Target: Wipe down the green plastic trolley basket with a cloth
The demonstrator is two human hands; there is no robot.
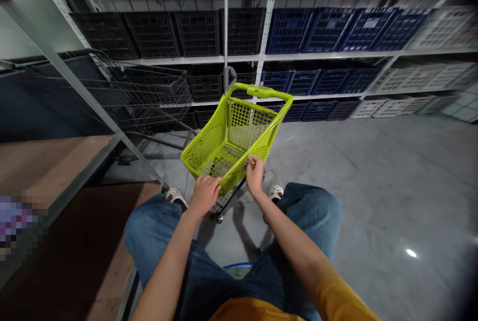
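A lime-green plastic shopping cart (pixel 203 149) with grid walls stands on the floor between my knees, tilted in my view. My left hand (pixel 204 194) grips the near rim of its basket, fingers curled over the edge. In my right hand (pixel 255 174) is a crumpled greyish-brown rag (pixel 249 162), bunched between thumb and fingers. The rag is against the basket's right side, near the upper rim. Part of the rag is hidden by my fingers. Below the basket, a dark wheeled frame (pixel 235 196) shows.
Shelving (pixel 271 7) across the back holds black crates (pixel 197 32), blue crates (pixel 291 31) and white crates (pixel 444 27). A dark wire cart (pixel 149 92) stands back left. A wooden platform (pixel 48 161) with metal posts is at left. Grey floor (pixel 373 171) extends right.
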